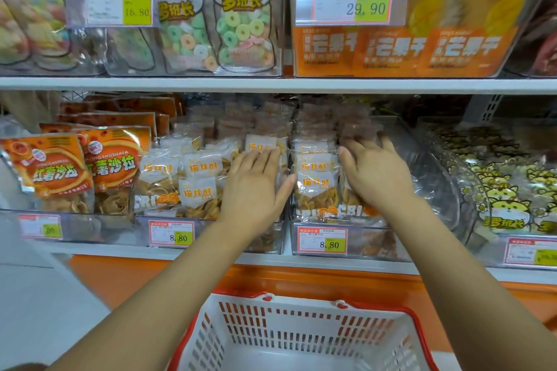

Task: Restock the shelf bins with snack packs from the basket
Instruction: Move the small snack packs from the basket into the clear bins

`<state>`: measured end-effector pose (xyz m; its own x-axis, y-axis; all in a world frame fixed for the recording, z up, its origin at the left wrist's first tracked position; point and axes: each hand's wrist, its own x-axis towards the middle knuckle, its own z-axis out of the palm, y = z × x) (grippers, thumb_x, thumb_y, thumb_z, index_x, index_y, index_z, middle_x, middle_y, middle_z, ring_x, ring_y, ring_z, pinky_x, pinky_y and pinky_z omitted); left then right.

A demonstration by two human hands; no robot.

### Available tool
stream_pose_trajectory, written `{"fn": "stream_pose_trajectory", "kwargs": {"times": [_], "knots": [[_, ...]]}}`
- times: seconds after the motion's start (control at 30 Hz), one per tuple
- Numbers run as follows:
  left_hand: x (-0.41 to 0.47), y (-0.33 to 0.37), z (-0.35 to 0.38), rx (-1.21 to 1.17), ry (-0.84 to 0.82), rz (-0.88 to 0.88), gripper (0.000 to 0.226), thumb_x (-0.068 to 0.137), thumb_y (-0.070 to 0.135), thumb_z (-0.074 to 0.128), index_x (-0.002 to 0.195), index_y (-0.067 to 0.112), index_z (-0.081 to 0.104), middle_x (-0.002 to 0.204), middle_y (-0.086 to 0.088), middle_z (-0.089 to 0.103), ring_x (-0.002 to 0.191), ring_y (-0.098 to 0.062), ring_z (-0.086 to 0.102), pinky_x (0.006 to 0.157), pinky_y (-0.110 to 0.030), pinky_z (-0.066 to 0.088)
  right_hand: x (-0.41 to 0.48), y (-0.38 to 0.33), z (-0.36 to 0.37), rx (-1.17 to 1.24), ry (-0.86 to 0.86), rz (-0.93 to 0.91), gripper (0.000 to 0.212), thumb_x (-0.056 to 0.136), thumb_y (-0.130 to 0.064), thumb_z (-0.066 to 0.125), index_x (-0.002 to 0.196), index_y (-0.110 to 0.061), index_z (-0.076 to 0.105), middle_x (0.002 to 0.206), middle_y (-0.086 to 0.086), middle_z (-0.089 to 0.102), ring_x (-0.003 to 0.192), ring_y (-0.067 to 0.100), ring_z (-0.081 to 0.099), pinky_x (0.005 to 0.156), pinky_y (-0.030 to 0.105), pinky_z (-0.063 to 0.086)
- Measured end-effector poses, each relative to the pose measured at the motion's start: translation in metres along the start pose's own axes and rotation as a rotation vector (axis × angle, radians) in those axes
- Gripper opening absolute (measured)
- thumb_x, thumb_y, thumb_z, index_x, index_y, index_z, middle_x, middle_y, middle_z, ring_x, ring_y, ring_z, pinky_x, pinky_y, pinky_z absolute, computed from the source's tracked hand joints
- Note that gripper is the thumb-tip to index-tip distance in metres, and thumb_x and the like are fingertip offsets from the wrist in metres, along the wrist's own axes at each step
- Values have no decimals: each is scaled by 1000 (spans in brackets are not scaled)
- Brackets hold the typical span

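Reaching to the lower shelf (120, 250), you are laying your left hand (256, 187) flat on the snack packs (199, 190) in one clear bin (208, 235), fingers straight and gripping nothing. Your right hand (376, 175) is resting, fingers likewise extended, on the upright packs in the neighbouring bin (370, 242) just to the right. Both bins are carrying 8.80 price tags (171, 233). The white, red-rimmed basket (301, 328) is sitting below, in front of the shelf.
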<state>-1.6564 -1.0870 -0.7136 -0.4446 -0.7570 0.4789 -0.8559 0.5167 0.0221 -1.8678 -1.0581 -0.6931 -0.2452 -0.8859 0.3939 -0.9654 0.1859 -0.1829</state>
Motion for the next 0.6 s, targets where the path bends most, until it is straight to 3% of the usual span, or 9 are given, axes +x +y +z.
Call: {"fn": "stream_pose_trajectory", "kwargs": {"times": [0.17,0.3,0.4,0.47,0.6], "knots": [[14,2,-2,16,-104,-82,81,89,62,-3,153,15,9,160,-7,13,148,-22,5,118,-36,-2,-3,0,3,-24,20,-9,70,91,-56,5,127,-22,55,129,5,58,130,39,36,108,49,30],[15,3,-3,-6,-84,-70,84,88,63,-9,153,13,7,160,-9,10,148,-22,0,118,-34,-7,-11,-10,-4,-10,98,41,54,101,-46,23,133,-14,52,138,10,51,137,39,28,115,53,10],[8,0,-15,-97,-40,0,73,94,54,0,153,10,5,161,-7,5,148,-17,-4,117,-28,-14,-20,-28,-10,17,240,-101,56,97,-38,24,128,-4,57,127,15,59,127,40,42,114,52,19],[2,-6,-27,-131,25,36,66,98,46,7,152,8,9,160,-8,8,148,-17,-1,116,-25,-15,-25,-46,-13,88,278,-200,47,96,-26,32,127,-2,57,128,16,58,127,39,44,114,49,23],[-18,-41,-37,-102,101,-33,67,96,43,6,150,5,20,157,-12,20,147,-22,11,118,-28,-9,-23,-88,-19,275,161,-321,40,92,-3,47,131,-4,55,138,13,52,133,32,42,114,39,27]]}}
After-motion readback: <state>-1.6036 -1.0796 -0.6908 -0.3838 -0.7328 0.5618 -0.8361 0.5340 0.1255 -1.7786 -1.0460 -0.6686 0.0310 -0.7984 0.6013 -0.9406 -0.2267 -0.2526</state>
